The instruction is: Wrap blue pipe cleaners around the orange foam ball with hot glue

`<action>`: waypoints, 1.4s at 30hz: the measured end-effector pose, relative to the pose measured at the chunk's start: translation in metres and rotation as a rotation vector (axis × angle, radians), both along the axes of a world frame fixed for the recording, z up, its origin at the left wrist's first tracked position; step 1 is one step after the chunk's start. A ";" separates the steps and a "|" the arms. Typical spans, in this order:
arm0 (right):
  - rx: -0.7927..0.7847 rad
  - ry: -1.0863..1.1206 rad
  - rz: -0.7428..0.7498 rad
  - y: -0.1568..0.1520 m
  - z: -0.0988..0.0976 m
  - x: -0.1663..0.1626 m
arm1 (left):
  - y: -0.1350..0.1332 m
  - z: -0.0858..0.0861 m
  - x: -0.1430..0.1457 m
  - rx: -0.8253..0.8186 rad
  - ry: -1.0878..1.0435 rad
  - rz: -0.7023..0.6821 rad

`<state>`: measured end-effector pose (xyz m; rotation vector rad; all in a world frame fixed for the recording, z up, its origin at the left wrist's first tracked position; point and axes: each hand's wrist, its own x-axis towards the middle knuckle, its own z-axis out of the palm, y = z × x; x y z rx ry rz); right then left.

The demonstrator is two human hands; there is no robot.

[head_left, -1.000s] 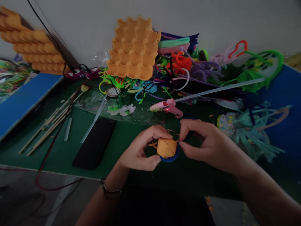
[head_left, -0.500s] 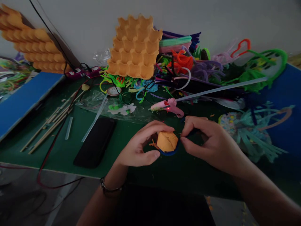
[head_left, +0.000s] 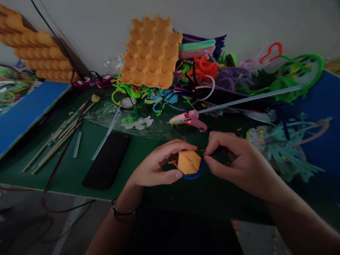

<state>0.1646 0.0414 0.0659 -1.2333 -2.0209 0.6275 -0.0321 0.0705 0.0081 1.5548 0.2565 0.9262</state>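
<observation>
My left hand (head_left: 159,164) is closed around a small orange egg-carton cup (head_left: 189,162), thumb at its near side and fingers over the far side. Folded, creased faces of the cup point up at me. A dark blue pipe cleaner (head_left: 193,175) curves along the cup's near and right edge. At the right of the cup, my right hand (head_left: 233,159) pinches the blue pipe cleaner between thumb and forefinger; the part in the fingertips is mostly hidden. Behind the hands lies a pink glue gun (head_left: 188,118) with a long clear glue stick (head_left: 249,100) in its back.
An orange egg tray (head_left: 152,53) leans at the back, beside heaped pipe cleaners (head_left: 204,71). To the left lie a black phone (head_left: 106,163), wooden sticks (head_left: 57,143) and a cable (head_left: 53,173). A light-blue pipe-cleaner piece (head_left: 287,152) sits at the right.
The orange cup has tilted and shifted slightly toward me in my left hand, so more blue pipe cleaner shows under its near edge. My right hand keeps its pinch in nearly the same place.
</observation>
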 end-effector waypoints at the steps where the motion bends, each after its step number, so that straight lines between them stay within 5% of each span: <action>1: -0.003 0.004 0.002 0.000 0.000 0.000 | 0.000 0.000 -0.001 -0.009 -0.001 -0.008; 30: -0.010 -0.071 0.065 0.004 0.003 0.009 | 0.002 0.004 -0.002 -0.042 0.053 -0.016; 42: -0.082 -0.017 0.217 0.009 0.009 0.013 | -0.005 0.005 -0.001 -0.013 -0.021 -0.035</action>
